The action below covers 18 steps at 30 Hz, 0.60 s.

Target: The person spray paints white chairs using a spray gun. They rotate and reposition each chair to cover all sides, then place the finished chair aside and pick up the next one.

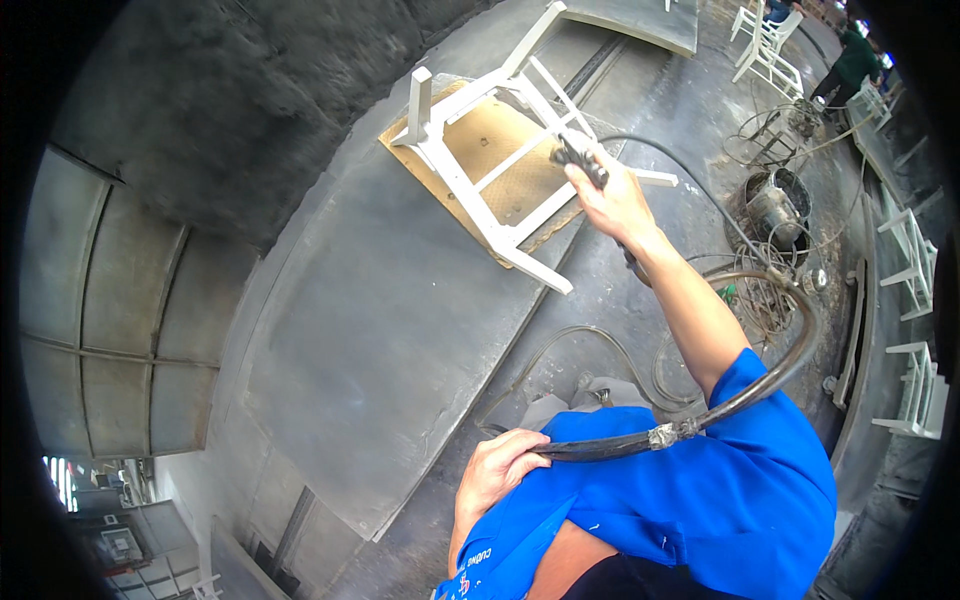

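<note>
My right hand [620, 203] is wrapped round a dark spray gun [580, 162], held over the near side of a white wooden chair frame [462, 188]. The frame lies with its legs sticking out, on a tan cardboard sheet [520, 137]. Low in front of my body, my left hand [496, 472] is closed on a thick dark hose [595, 449]. From there the hose loops up past my right arm, with a taped patch along it. I cannot tell whether the gun touches the frame.
Under the cardboard is a wide grey board [370, 300]. To the right stand a paint-stained bucket [778, 215] and tangled hoses [765, 305]. White chairs [768, 50] stand far right, more [910, 262] along the right edge. A person [855, 62] is at the back. A dusty wall [230, 110] rises left.
</note>
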Each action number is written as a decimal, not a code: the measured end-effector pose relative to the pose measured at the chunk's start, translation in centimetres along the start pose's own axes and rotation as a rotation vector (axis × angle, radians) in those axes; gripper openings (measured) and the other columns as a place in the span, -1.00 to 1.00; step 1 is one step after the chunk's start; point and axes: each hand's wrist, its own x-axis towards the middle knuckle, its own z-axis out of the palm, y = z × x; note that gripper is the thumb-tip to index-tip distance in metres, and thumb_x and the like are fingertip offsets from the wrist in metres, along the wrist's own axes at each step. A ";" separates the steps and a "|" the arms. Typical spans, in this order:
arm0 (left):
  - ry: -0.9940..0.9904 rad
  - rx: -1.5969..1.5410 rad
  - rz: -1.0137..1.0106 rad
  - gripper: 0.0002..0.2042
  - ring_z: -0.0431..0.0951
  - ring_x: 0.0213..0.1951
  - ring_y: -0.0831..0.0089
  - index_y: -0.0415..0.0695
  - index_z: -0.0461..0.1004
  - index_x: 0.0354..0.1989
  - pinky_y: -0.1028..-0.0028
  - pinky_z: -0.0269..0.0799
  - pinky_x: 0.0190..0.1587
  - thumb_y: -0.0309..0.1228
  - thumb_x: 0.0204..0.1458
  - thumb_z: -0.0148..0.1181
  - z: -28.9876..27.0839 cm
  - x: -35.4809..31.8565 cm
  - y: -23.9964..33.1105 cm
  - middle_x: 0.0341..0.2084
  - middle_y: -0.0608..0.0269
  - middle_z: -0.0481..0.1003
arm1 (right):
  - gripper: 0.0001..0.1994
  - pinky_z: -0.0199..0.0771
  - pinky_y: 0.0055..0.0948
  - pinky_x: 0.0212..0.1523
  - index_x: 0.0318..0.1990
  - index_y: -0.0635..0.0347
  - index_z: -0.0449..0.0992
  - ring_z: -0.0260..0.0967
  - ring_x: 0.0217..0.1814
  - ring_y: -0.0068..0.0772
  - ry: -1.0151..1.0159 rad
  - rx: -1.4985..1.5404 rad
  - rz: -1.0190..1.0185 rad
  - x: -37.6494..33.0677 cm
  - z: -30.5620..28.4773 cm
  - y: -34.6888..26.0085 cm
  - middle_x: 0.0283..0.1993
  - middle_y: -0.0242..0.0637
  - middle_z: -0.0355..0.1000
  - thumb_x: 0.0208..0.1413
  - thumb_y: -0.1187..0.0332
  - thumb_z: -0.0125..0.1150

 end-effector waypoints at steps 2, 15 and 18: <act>0.011 0.057 -0.013 -0.69 0.69 -0.21 0.09 -0.24 0.60 -0.09 0.31 0.59 -0.18 -0.46 -0.01 0.47 -0.5 -0.3 0.1 -0.25 0.02 0.65 | -0.49 0.49 -0.23 0.18 0.37 -0.11 0.42 0.57 0.11 -0.10 0.089 -0.017 -0.064 2.9 1.4 -0.2 0.06 -0.04 0.60 0.25 0.25 0.27; 0.225 0.151 -0.185 -0.72 0.69 -0.24 0.06 -0.27 0.59 -0.14 0.31 0.56 -0.20 -0.46 -0.01 0.46 6.6 1.4 3.9 -0.30 -0.01 0.64 | -0.48 0.51 -0.10 0.19 0.35 -0.17 0.42 0.53 0.15 0.16 0.195 -0.008 -0.188 16.4 1.6 3.0 0.06 0.05 0.59 0.21 0.16 0.23; 0.178 0.142 -0.171 -0.72 0.69 -0.23 0.04 -0.28 0.59 -0.14 0.30 0.57 -0.20 -0.46 -0.01 0.46 8.3 2.9 4.1 -0.29 -0.02 0.64 | -0.47 0.51 -0.14 0.18 0.36 -0.25 0.41 0.54 0.14 0.13 0.222 -0.044 -0.241 16.0 -2.1 4.7 0.05 0.02 0.60 0.21 0.13 0.23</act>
